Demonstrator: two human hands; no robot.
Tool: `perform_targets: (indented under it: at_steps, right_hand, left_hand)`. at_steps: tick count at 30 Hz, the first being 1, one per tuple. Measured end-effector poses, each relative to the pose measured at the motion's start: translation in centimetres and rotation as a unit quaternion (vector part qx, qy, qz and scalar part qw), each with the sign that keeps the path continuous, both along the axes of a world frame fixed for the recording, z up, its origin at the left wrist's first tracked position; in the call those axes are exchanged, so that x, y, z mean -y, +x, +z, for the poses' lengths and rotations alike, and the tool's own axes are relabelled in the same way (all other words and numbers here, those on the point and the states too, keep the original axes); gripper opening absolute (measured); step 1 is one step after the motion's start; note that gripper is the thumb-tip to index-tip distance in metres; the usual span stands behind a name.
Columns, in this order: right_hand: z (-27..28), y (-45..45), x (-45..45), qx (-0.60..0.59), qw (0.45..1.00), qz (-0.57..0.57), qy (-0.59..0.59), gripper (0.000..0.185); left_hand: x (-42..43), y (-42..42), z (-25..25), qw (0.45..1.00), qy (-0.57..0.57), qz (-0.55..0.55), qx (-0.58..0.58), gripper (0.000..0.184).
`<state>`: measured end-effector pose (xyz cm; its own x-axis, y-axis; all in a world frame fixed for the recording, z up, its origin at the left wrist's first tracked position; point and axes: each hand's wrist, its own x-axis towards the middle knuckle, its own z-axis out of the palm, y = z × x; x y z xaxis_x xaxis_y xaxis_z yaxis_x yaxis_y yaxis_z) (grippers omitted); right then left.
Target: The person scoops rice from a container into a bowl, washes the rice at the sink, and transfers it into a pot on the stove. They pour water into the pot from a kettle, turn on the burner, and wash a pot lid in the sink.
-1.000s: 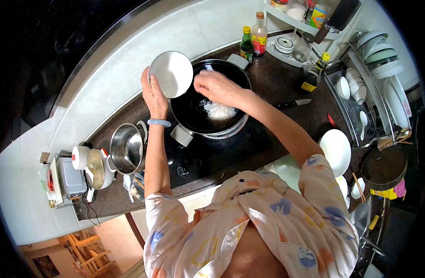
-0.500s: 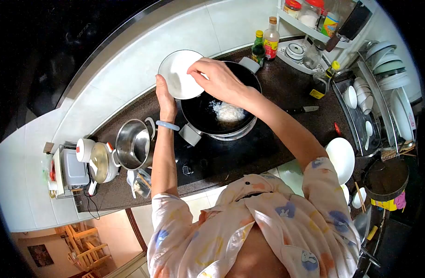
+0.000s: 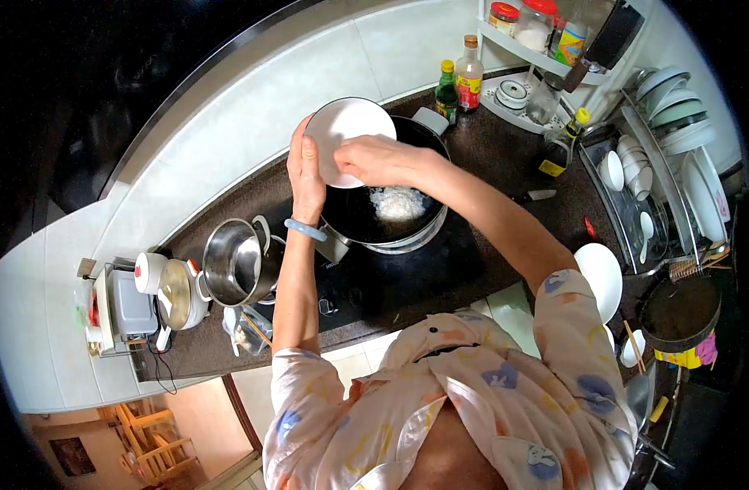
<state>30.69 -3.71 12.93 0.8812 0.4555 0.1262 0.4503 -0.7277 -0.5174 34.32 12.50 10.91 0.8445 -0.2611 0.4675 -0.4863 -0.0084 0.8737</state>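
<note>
My left hand (image 3: 307,167) grips the edge of a white bowl (image 3: 350,117), tilted over the black wok (image 3: 350,220) on the stovetop. Inside the bowl's lower part, my right hand (image 3: 380,161) has its fingers curled together against the inner surface. Whether those fingers hold anything is hidden. A heap of white rice (image 3: 397,204) lies in the wok below my right hand, some grains scattered at its side. A pale blue bangle (image 3: 306,229) circles my left wrist.
Left of the wok stands a steel pot (image 3: 234,263), beside a smaller pan (image 3: 178,294). Sauce bottles (image 3: 468,75) are behind. To the right lie a knife (image 3: 538,195), a red chili (image 3: 589,227), a white plate (image 3: 599,282) and a dish rack (image 3: 636,204).
The bowl has moved right and slightly down, tilting further over the wok. My left hand moved along with it, and my right hand now reaches lower inside the bowl.
</note>
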Motion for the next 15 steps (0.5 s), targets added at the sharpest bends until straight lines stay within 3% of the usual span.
perform_targets:
  at_steps: [2, 3, 6, 10, 12, 14, 15]
  right_hand:
    - [0.2, 0.7, 0.6, 0.083, 0.995, -0.014, 0.055, 0.015]
    - [0.4, 1.2, 0.6, 0.182, 0.978, -0.037, 0.099, 0.018]
    - [0.4, 2.0, 0.5, 0.269, 0.941, -0.034, 0.203, 0.029]
    - [-0.5, 0.9, -0.2, 0.183, 0.968, -0.053, 0.163, 0.030]
    - [-0.3, 0.0, 0.0, -0.029, 0.998, -0.023, 0.057, 0.028]
    - [0.0, 0.3, 0.6, -0.031, 0.998, -0.015, 0.043, 0.026]
    - [-0.2, 0.7, 0.7, 0.127, 0.989, -0.032, 0.070, 0.027]
  left_hand:
    - [0.2, 0.2, 0.0, 0.999, 0.029, 0.026, 0.025, 0.066]
    - [0.3, 0.2, -0.1, 0.999, 0.028, 0.025, 0.023, 0.066]
    - [0.3, 0.1, 0.5, 0.999, 0.036, 0.020, 0.028, 0.065]
    - [0.3, 0.4, 0.5, 0.997, 0.049, 0.031, 0.048, 0.063]
    - [0.1, 0.1, 0.5, 0.995, 0.069, 0.038, 0.061, 0.062]
    - [-0.2, -0.2, 0.6, 0.993, 0.084, 0.048, 0.060, 0.060]
    - [-0.3, -0.1, 0.6, 0.993, 0.085, 0.051, 0.057, 0.060]
